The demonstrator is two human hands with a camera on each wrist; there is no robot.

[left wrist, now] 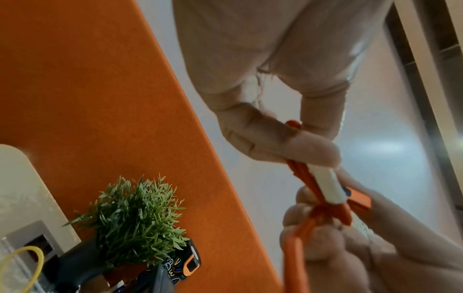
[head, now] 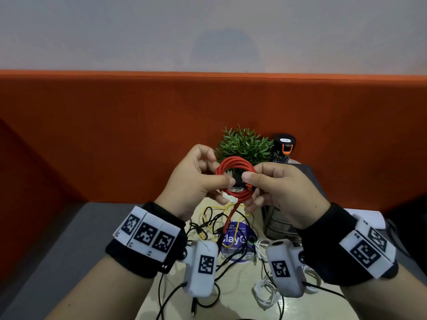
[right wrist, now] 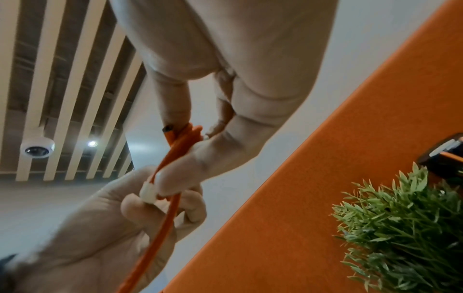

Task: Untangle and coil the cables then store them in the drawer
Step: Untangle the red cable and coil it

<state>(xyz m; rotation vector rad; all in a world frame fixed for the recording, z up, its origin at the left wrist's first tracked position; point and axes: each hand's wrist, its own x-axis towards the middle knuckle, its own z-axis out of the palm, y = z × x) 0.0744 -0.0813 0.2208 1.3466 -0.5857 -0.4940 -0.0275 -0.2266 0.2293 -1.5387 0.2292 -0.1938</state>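
The red cable coil (head: 234,179) is being pinched above the tabletop (head: 245,285) between the left hand (head: 196,181) at 9 o'clock and the right hand (head: 279,190) at 3 o'clock, and its loops are likely being risked by the dangling tail snagging the tangled cables (head: 208,225) below.

The red cable (head: 233,168) looks like matt braided cloth, with a smooth white plastic plug (left wrist: 327,187). The orange divider (head: 115,135) is fuzzy felt-like fabric. The plant (head: 245,145) looks plastic, and the wristbands (head: 147,239) are black cloth.
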